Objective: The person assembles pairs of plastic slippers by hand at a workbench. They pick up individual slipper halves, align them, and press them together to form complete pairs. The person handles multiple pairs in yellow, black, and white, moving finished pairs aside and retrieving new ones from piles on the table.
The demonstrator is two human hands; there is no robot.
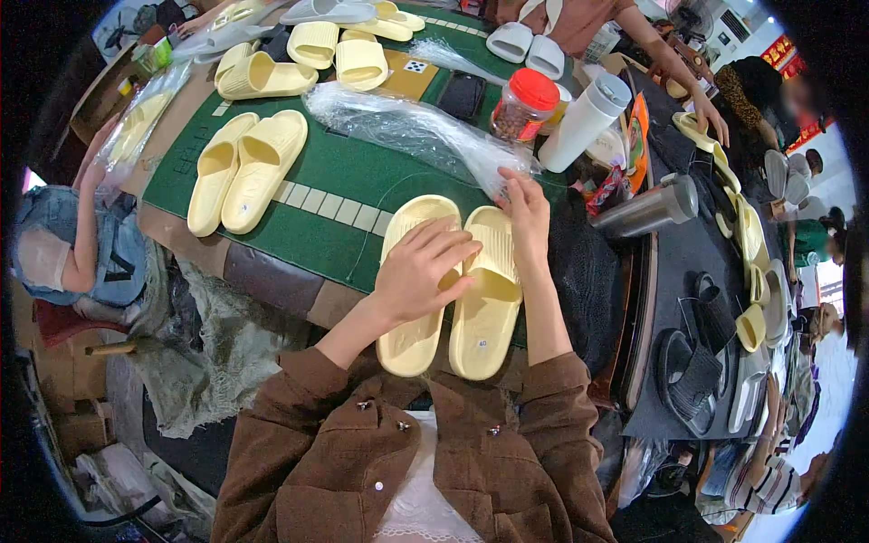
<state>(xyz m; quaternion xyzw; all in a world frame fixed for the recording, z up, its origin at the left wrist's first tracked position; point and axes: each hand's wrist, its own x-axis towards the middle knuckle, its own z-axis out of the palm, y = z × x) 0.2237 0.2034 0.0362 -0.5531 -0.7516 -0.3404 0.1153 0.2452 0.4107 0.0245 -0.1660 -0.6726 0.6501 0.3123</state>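
A pair of pale yellow slide slippers lies side by side at the front edge of the green mat (335, 240). My left hand (421, 267) rests over the strap of the left slipper (407, 348), fingers stretched toward the right slipper (489, 312). Just beyond the right slipper, my right hand (527, 213) has its fingertips pinched at the near end of a bundle of clear plastic bags (407, 131). The bundle runs across the mat to the upper left. How much of it the fingers hold is hidden.
Another yellow pair (244, 172) lies left; more slippers (317, 54) are behind. A red-lidded jar (525, 104), white bottle (587, 122) and steel tumbler (647, 208) stand or lie right. Black sandals (697, 371) lie on a side table. Co-workers' arms (674, 68) reach in.
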